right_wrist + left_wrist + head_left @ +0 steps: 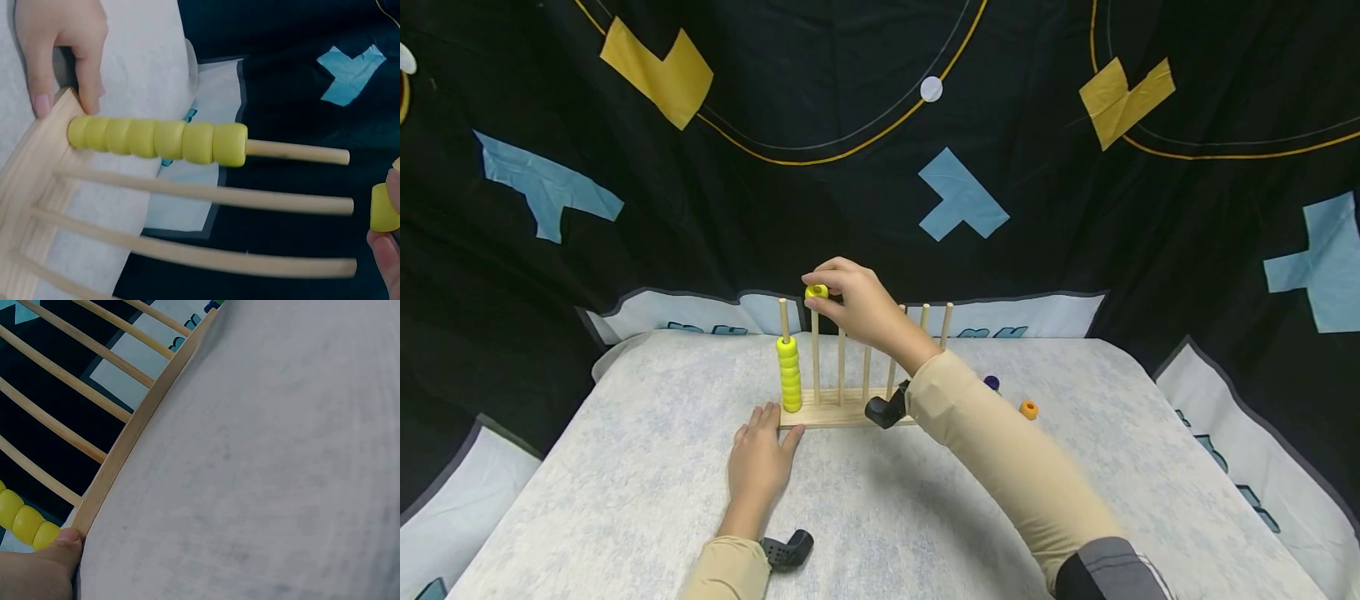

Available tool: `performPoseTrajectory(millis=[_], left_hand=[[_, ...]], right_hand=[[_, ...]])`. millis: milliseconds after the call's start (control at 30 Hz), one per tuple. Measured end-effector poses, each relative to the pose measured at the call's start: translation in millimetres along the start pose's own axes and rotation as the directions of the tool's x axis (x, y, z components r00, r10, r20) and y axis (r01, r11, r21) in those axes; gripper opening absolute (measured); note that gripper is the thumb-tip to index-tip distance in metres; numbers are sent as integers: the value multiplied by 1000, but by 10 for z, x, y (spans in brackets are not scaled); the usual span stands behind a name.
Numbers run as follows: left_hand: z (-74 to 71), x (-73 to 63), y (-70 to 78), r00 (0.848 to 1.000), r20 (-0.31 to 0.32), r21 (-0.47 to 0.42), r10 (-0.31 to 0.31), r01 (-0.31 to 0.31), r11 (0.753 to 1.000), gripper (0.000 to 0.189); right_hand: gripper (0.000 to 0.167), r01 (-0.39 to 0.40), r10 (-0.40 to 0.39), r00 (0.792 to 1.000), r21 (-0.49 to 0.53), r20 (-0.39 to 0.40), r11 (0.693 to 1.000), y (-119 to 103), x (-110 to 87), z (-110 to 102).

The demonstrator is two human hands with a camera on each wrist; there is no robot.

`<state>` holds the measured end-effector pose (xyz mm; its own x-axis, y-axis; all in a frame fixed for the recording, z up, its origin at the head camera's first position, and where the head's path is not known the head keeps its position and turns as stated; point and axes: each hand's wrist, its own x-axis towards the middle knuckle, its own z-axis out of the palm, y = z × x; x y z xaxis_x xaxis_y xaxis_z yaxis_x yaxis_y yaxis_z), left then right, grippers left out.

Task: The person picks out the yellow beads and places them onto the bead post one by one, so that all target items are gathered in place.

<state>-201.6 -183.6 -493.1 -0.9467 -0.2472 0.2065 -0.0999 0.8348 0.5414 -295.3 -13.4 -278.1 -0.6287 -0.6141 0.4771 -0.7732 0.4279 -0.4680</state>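
A wooden peg stand (pixel 850 414) has several upright pegs on a flat base. Yellow beads (pixel 789 375) are stacked on its leftmost peg, whose top sticks out bare above them. My right hand (pixel 861 302) pinches one more yellow bead (pixel 816 291) between thumb and fingers, at the tip of the second peg (pixel 816 358). In the right wrist view this held bead (pixel 384 208) appears just off a peg end. Down at the base's left end, my left hand (pixel 760 462) holds the corner between thumb and fingers; its thumb (pixel 62 547) is on the front edge.
An orange bead (pixel 1028 409) and a dark blue bead (pixel 992 382) lie on the cloth-covered table (pixel 647 467), right of the stand. Behind the table hangs a dark curtain (pixel 820 217) with blue and yellow patches. My right forearm (pixel 1000 458) crosses over the stand's right part.
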Motion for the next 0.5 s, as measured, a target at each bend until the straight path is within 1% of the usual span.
performPoseTrajectory(millis=[267,500], left_hand=[[-5,7,6,1000,-2,3,-5,5,1000,66],[-9,14,0,1000,3,11,-2,2,1000,65]], right_hand=[[39,-15,15,999,23,30,1000,-109,156,165],[40,0,0,999,19,37,1000,-163,215,284]])
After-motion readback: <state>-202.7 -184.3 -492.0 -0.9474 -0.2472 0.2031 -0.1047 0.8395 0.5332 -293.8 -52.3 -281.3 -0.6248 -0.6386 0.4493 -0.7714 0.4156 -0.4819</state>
